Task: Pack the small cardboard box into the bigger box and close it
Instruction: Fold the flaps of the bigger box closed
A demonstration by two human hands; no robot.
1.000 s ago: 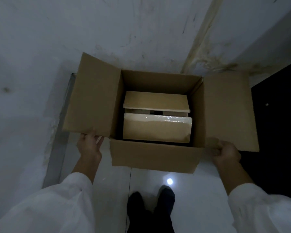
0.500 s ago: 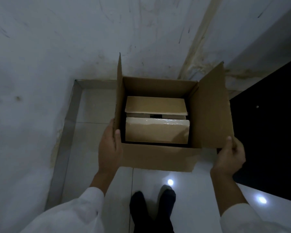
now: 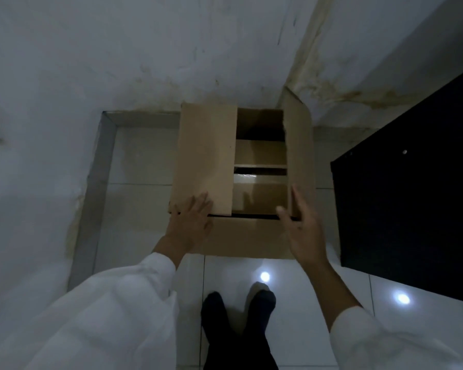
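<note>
The bigger cardboard box (image 3: 241,239) stands on the tiled floor against the wall. The small cardboard box (image 3: 259,193) lies inside it, seen through the gap between the two side flaps. The left flap (image 3: 206,156) lies folded flat over the opening, and my left hand (image 3: 191,217) presses palm-down on its near corner. The right flap (image 3: 300,145) is tilted inward, partly folded. My right hand (image 3: 300,225) touches that flap's near edge with fingers spread, thumb inside the gap.
A stained white wall (image 3: 118,62) rises behind and to the left of the box. A dark panel (image 3: 412,196) stands to the right. My dark-socked feet (image 3: 238,316) stand just in front of the box on glossy tiles with light reflections.
Both side flaps have swung inward from spread open. The left flap now lies flat under my left hand, and my right hand has pushed the right flap over the opening.
</note>
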